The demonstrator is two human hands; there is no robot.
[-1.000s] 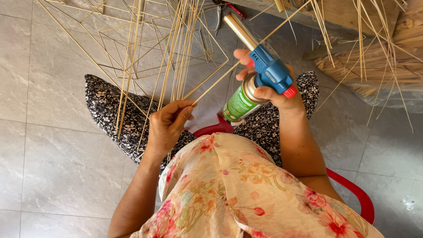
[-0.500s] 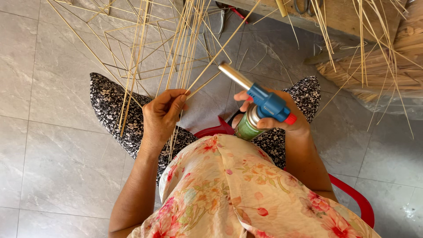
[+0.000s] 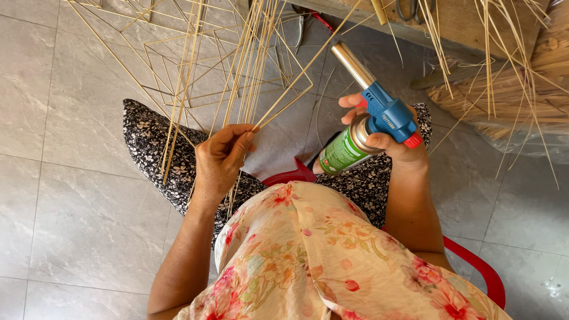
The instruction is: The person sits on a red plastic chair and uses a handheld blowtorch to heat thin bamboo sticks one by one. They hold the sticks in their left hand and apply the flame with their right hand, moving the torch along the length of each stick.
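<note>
While left hand (image 3: pixel 220 161) pinches bamboo strips (image 3: pixel 249 77), right hand (image 3: pixel 388 139) grip wrapped around blue torch (image 3: pixel 379 109), green canister (image 3: pixel 344 151)

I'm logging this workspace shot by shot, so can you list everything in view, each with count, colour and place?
bamboo strips: many, pale yellow, fanned from left hand up to top edge
bent strip frames: several, pale yellow, on the floor at top left
gas torch: one, blue head, metal nozzle, green canister, in right hand
strip bundle: one, tan, top right
pliers: one, red handles, top centre
red stool: one, under the person
tiled floor: grey
left hand: grips strips
right hand: around torch
</note>
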